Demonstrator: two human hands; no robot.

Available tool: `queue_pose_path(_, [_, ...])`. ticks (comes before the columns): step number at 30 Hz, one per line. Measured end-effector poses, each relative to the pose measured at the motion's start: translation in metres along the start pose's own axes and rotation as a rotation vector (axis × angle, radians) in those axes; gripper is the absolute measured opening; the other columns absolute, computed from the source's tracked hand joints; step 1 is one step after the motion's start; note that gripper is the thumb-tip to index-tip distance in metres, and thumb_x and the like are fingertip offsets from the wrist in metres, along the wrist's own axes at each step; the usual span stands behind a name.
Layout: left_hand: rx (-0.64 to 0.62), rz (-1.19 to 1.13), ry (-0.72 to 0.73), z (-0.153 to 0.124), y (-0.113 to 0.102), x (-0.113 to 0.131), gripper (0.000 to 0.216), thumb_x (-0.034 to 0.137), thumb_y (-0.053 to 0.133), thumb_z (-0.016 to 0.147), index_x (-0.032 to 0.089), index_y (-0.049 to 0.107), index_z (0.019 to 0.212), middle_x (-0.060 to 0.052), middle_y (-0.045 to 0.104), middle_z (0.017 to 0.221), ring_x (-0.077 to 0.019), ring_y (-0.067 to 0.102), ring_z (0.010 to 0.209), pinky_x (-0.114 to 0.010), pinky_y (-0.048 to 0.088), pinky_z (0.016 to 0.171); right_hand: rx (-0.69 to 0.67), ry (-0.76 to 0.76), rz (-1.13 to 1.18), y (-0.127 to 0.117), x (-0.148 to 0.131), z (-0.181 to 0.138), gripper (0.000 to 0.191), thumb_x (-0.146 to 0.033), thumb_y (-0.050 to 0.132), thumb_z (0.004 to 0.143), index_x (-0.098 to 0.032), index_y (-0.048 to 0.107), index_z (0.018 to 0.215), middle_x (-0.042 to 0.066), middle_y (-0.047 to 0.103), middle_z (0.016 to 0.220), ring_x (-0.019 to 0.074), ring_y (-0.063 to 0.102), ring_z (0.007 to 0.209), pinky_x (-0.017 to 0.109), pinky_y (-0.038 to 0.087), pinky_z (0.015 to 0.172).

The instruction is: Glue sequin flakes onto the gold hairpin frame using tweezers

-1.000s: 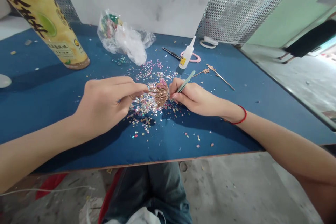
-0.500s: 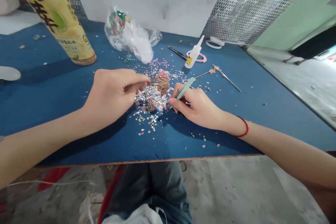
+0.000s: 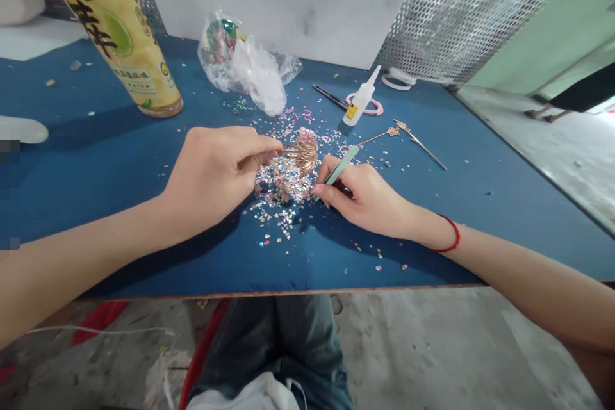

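Observation:
Between thumb and forefinger, my left hand (image 3: 216, 179) pinches the thin stem of a gold hairpin (image 3: 305, 155), whose wide openwork head points right, with some pink bits at its top. My right hand (image 3: 358, 195) grips pale green tweezers (image 3: 342, 165) like a pen. Their tips point down at the glittery chips and are hard to make out. A loose heap of small iridescent chips (image 3: 283, 189) lies on the blue table (image 3: 158, 275) under the hairpin head. Just beyond my right hand lie thin gold hairpins (image 3: 425, 150) with small ornaments.
A white glue bottle (image 3: 361, 99) stands by pink-handled scissors (image 3: 377, 106). Behind the chips sits a crumpled plastic bag (image 3: 254, 70); a tall yellow drink bottle (image 3: 139, 45) is at left. A white panel (image 3: 288, 0) and perforated metal sheet (image 3: 461, 13) border the back.
The whole view has shifted slightly, moving everything a little to the right in the picture. The hairpin head appears turned slightly; both hands keep their grips.

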State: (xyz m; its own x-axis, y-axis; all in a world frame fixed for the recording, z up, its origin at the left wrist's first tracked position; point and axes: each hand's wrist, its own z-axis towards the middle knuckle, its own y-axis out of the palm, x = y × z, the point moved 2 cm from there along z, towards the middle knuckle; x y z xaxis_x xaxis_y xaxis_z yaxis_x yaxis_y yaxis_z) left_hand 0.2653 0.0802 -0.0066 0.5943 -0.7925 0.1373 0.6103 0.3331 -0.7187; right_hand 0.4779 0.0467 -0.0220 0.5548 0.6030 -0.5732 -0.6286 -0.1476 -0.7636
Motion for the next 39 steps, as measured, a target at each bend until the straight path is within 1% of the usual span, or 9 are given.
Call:
queue_pose_path(3, [-0.010,0.002,0.005,0.000,0.000,-0.001,0.027,0.015,0.050,0.094,0.021,0.076,0.093,0.000,0.076,0.076,-0.0136,0.070,0.069,-0.025,0.044,0.058,0.017,-0.030,0.009,0.000,0.002,0.000,0.018,-0.025,0.053,0.096,-0.019,0.049,0.080,-0.005,0.053,0.060,0.0073,0.047,0.051,0.021,0.036,0.054])
queue_pose_path(8, [-0.080,0.001,-0.027,-0.001,-0.001,-0.002,0.030,0.017,0.047,0.094,0.025,0.075,0.097,0.001,0.076,0.081,-0.0140,0.070,0.073,-0.025,0.048,0.063,0.178,-0.103,0.080,-0.006,0.004,-0.002,0.025,-0.029,0.052,0.099,-0.019,0.051,0.076,-0.004,0.052,0.065,0.0054,0.046,0.050,0.020,0.036,0.049])
queue_pose_path(12, [-0.112,-0.009,0.027,-0.001,-0.001,-0.001,0.033,0.009,0.045,0.090,0.023,0.074,0.096,0.001,0.076,0.082,-0.0125,0.070,0.075,-0.023,0.047,0.063,0.295,-0.172,0.160,-0.012,0.008,-0.004,0.025,-0.033,0.051,0.099,-0.019,0.054,0.079,-0.003,0.052,0.070,0.0061,0.050,0.056,0.021,0.041,0.052])
queue_pose_path(15, [-0.127,0.015,0.109,-0.001,0.000,0.002,0.038,0.004,0.042,0.085,0.023,0.074,0.091,0.001,0.076,0.082,-0.0136,0.069,0.077,-0.024,0.044,0.062,0.338,-0.235,0.227,-0.015,0.011,-0.005,0.021,-0.032,0.053,0.099,-0.019,0.056,0.083,-0.002,0.052,0.073,0.0075,0.054,0.061,0.023,0.043,0.055])
queue_pose_path(19, [-0.111,0.033,0.199,0.000,0.001,0.005,0.043,0.000,0.037,0.085,0.023,0.074,0.085,0.002,0.075,0.079,-0.0132,0.067,0.076,-0.026,0.043,0.064,0.326,-0.262,0.242,-0.016,0.015,-0.007,0.022,-0.034,0.054,0.098,-0.019,0.057,0.083,-0.001,0.053,0.073,0.0091,0.054,0.063,0.026,0.044,0.057])
queue_pose_path(22, [-0.118,0.014,0.233,0.001,0.001,0.007,0.043,-0.001,0.037,0.087,0.023,0.073,0.085,0.003,0.075,0.079,-0.0110,0.067,0.077,-0.025,0.043,0.067,0.301,-0.278,0.229,-0.014,0.015,-0.007,0.023,-0.037,0.055,0.097,-0.019,0.058,0.082,-0.001,0.054,0.072,0.0100,0.054,0.065,0.027,0.044,0.059])
queue_pose_path(25, [-0.139,-0.004,0.255,0.002,0.001,0.009,0.043,0.000,0.037,0.089,0.022,0.073,0.083,0.003,0.074,0.077,-0.0107,0.066,0.077,-0.026,0.044,0.069,0.299,-0.337,0.236,-0.013,0.012,-0.008,0.024,-0.037,0.056,0.097,-0.019,0.060,0.082,0.000,0.058,0.072,0.0103,0.056,0.065,0.027,0.046,0.059])
queue_pose_path(30, [-0.156,-0.040,0.237,0.002,0.001,0.010,0.043,0.007,0.037,0.094,0.024,0.074,0.081,0.002,0.074,0.076,-0.0114,0.065,0.073,-0.027,0.047,0.072,0.316,-0.470,0.210,-0.016,0.005,-0.010,0.017,-0.031,0.060,0.095,-0.020,0.064,0.084,0.001,0.064,0.072,0.0111,0.061,0.068,0.027,0.050,0.061])
queue_pose_path(39, [-0.177,-0.116,0.180,0.001,0.001,0.006,0.043,0.002,0.036,0.087,0.024,0.073,0.081,0.004,0.074,0.077,-0.0106,0.066,0.076,-0.027,0.050,0.080,0.266,-0.584,0.097,-0.022,-0.002,-0.010,0.014,-0.028,0.059,0.096,-0.022,0.065,0.085,0.001,0.067,0.071,0.0131,0.064,0.071,0.032,0.055,0.067])
